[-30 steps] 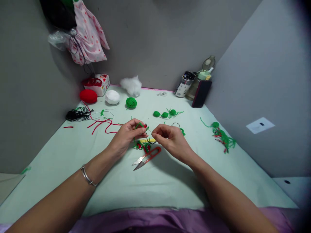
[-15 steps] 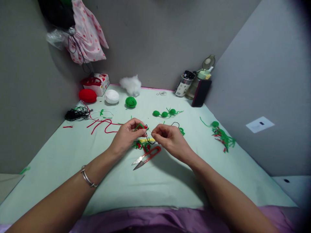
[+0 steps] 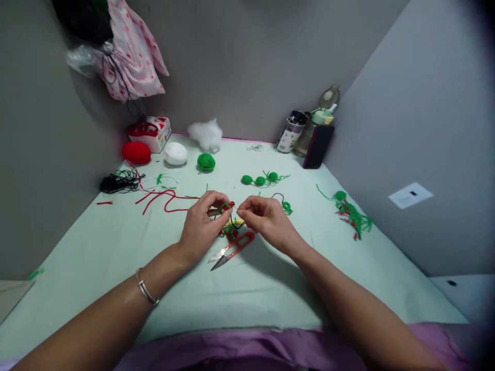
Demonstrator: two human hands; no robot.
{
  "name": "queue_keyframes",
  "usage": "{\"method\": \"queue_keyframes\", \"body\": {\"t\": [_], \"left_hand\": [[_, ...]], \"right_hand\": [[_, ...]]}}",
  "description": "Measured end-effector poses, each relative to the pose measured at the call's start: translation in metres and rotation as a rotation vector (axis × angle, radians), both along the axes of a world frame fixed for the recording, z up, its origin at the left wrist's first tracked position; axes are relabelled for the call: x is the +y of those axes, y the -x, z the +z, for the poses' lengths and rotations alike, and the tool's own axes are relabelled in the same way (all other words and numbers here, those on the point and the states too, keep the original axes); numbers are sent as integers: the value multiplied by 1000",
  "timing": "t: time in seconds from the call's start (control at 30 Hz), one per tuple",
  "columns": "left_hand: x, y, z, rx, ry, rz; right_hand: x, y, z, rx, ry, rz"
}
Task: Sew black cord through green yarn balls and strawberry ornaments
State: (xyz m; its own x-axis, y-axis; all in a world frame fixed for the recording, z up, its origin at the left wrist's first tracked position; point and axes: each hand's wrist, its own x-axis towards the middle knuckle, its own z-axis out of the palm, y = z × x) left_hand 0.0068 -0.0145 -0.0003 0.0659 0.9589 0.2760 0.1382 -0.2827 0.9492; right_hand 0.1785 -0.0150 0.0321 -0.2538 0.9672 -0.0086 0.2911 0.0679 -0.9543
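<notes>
A small red and green yarn piece (image 3: 228, 205) is pinched between the thumb and fingers of my left hand (image 3: 204, 219). Just to its right, my right hand (image 3: 266, 219) has thumb and fingertips pressed together on what looks like a thin needle, mostly hidden. Black thread (image 3: 240, 225) hangs below the fingertips. Under the hands lie small red and green yarn pieces (image 3: 231, 234) and a yellow strip (image 3: 235, 222). Orange-handled thread snips (image 3: 244, 241) rest on the table just below, blades toward the lower left.
Red (image 3: 136, 153), white (image 3: 175, 154) and green (image 3: 206, 162) yarn balls sit at the back left, near white stuffing (image 3: 207, 135). Black thread (image 3: 119, 181) lies left, green balls (image 3: 260, 181) behind my hands, yarn scraps (image 3: 356, 216) right. A phone (image 3: 318, 147) leans back right.
My left hand has turned slightly around the yarn piece, and my right fingertips have come a little closer to it. The whole view has shifted slightly.
</notes>
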Motion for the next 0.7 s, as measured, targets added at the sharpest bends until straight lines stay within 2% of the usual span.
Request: {"method": "queue_keyframes", "body": {"t": [0.23,0.33,0.4,0.57,0.7], "left_hand": [[-2,-2,1,18,28,-54],[-1,-2,1,-43,32,-75],[0,0,2,-100,3,-86],[0,5,9,-137,-92,-118],[1,6,7,-85,-199,-147]], "right_hand": [[3,1,-2,39,0,-20],[5,-1,-1,45,-6,6],[6,-4,0,51,-40,20],[8,-13,4,49,-205,-58],[8,-15,6,-24,-253,98]]}}
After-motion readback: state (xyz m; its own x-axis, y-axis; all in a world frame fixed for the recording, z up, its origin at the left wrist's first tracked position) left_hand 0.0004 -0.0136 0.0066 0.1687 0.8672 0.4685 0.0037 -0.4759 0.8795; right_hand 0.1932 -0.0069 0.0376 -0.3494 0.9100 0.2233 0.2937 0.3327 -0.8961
